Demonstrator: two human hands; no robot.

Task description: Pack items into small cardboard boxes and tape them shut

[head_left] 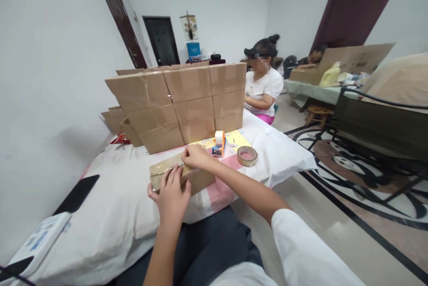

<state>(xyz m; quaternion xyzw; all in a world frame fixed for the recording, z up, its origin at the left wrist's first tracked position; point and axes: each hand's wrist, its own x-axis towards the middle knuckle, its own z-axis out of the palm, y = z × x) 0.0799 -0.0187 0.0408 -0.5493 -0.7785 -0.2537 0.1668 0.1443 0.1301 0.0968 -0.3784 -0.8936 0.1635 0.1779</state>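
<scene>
A small brown cardboard box [200, 182] lies on the cloth-covered table in front of me, with shiny tape on it and a dark, uneven line along its top. My left hand [172, 192] rests on the box's left part, fingers spread over the top. My right hand [196, 156] is closed at the far edge of the top, by the end of that line; its fingertips hide whatever they pinch. Beyond the right hand stands an orange and blue tape dispenser [219, 144] with a clear roll. A roll of tan packing tape [247, 156] lies to its right.
A stacked wall of cardboard boxes [194, 98] stands behind the work spot. A yellow sheet [236, 140] lies near the dispenser. Dark flat object [76, 193] and white device [40, 239] are at left. A person [264, 83] sits beyond the table; another is farther back. Chair [377, 130] at right.
</scene>
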